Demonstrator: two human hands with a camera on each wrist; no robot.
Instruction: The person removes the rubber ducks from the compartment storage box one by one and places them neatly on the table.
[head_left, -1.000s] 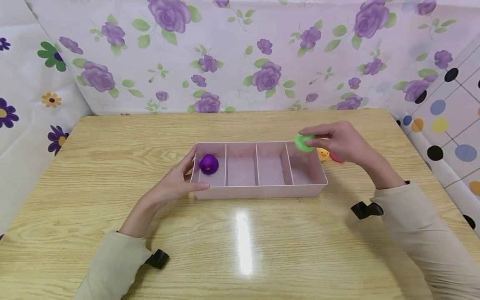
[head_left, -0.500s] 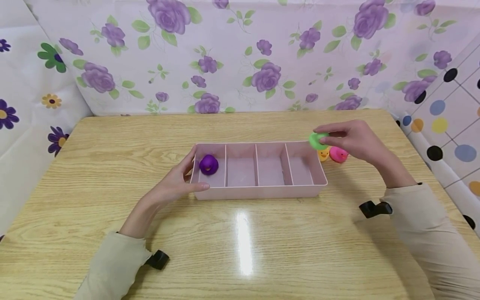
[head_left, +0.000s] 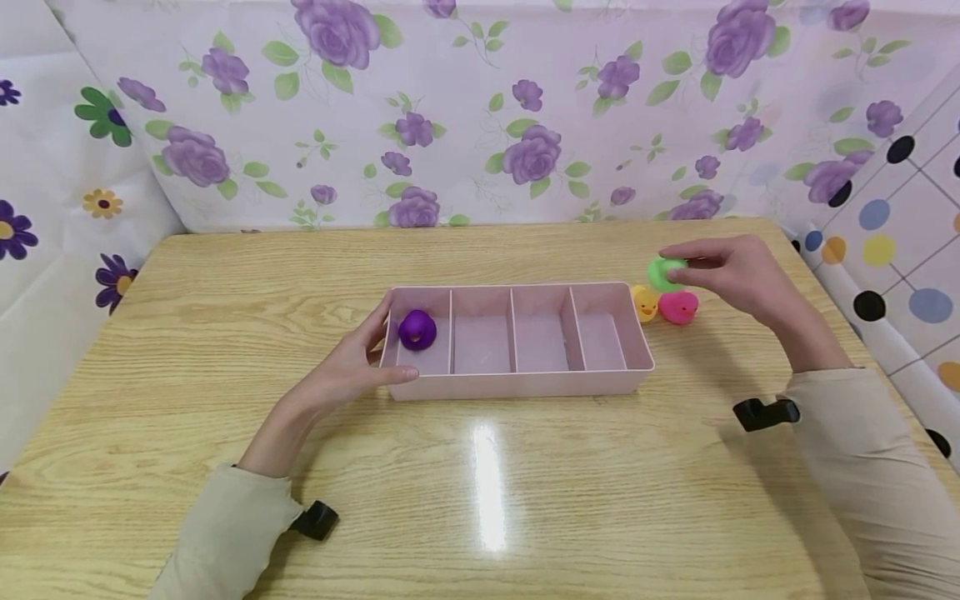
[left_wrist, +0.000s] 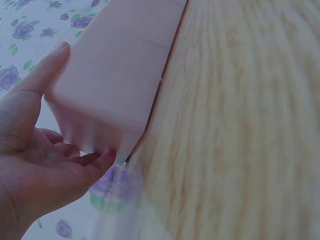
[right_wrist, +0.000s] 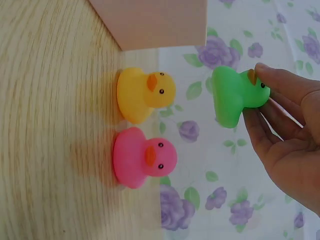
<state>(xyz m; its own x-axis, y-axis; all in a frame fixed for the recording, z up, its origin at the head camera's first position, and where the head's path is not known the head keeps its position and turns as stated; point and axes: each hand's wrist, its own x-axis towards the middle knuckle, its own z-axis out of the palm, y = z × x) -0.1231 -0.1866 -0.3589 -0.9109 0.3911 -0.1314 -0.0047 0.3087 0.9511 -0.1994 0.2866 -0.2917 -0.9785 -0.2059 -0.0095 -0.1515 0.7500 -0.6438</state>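
My left hand [head_left: 347, 360] holds the left end of a pale pink divided box [head_left: 517, 386], its thumb along the front wall and its fingers at the end wall. In the box's leftmost compartment sits a purple rubber duck [head_left: 417, 331]. Between thumb and fingers, my right hand [head_left: 753, 279] pinches a green rubber duck [right_wrist: 231, 95] by its head. It is up in the air, beyond the box's right end. Below it a yellow rubber duck [right_wrist: 142, 95] and a pink rubber duck [right_wrist: 142, 157] stand side by side on the table, close to the box.
The wooden table [head_left: 615, 483] runs up to a flowered cloth [head_left: 465, 125] at the back. A dotted cloth [head_left: 892, 275] borders the right side. Each wrist carries a black camera mount [head_left: 315, 520].
My right hand has moved right with the green duck, from above the box's rightmost compartment to over the other ducks. The pink duck shows more fully. My left hand stays put.
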